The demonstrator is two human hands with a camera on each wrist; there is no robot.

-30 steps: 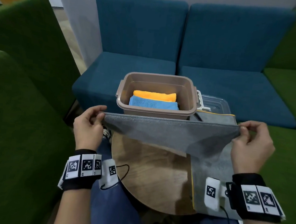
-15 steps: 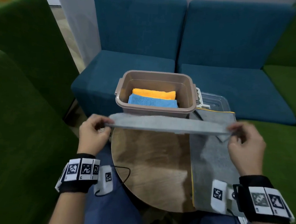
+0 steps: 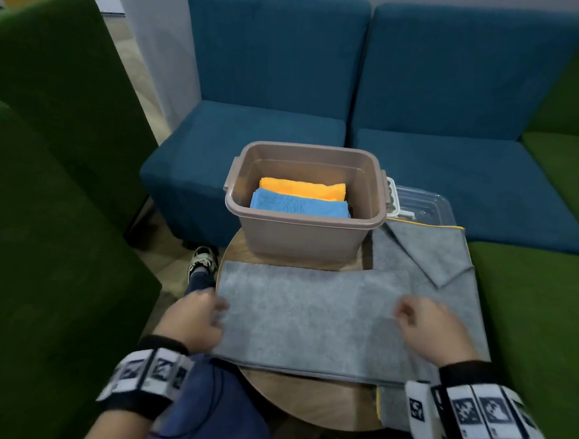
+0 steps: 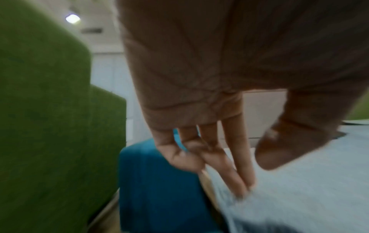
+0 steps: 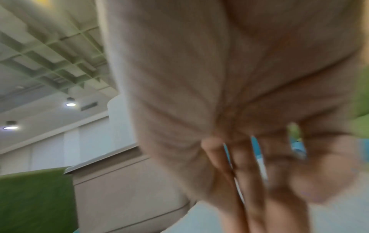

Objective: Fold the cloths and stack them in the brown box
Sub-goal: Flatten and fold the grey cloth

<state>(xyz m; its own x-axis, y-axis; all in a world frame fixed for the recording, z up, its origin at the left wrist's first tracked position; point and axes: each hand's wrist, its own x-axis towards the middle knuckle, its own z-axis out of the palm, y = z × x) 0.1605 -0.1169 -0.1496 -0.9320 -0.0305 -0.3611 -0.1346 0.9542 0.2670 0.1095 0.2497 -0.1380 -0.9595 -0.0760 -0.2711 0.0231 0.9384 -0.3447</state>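
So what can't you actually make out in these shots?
- Head view: what lies under the blue cloth in the brown box; the cloths cover its floor.
- Right wrist view: the right hand is motion-blurred, so its hold is unclear.
- Head view: the clear lid, partly behind the box.

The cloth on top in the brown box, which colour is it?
Blue, best in the head view.
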